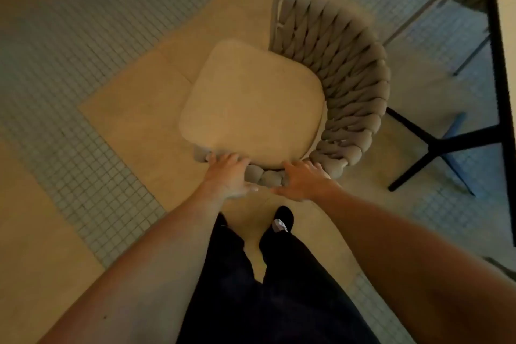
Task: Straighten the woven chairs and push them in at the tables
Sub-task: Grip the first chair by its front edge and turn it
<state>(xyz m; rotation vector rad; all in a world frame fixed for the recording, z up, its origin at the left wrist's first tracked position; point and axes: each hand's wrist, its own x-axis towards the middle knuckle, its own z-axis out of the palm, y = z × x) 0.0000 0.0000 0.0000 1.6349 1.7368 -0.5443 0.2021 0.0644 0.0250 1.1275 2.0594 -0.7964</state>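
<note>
While both hands grip the near end of the woven chair [329, 64]'s braided rope rim, left hand [227, 176] and right hand [303, 181] curl their fingers over it. Its padded beige seat cushion [251, 103] lies ahead; the dark-edged table [499, 64] stands well right, so the chair likely needs turning.
</note>
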